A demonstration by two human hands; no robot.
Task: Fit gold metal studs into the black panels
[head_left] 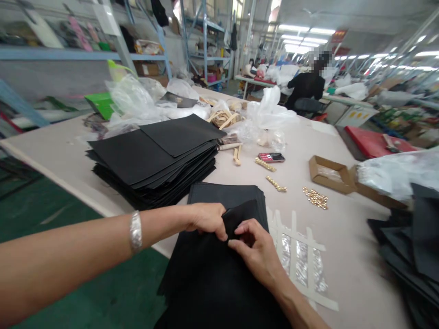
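Observation:
A stack of thin black sheets [222,192] lies in front of me at the table's near edge. My left hand [211,220], with a silver bracelet on its wrist, grips a raised, bent part of the top black sheet [242,212]. Close beside it my right hand [254,244] curls its thumb and fingers together against the same sheet. What lies between those right fingertips is too small or hidden to make out. Right of the stack, clear strips with shiny bits [302,262] are held down by pale tape [293,242].
A taller black stack [154,151] stands at left, more black pieces [411,246] at right. Gold-coloured pieces [315,198], two gold rows [276,183], a red phone [271,157] and a cardboard box [331,173] lie beyond. Plastic bags [267,109] cover the back; a person [307,87] sits farther off.

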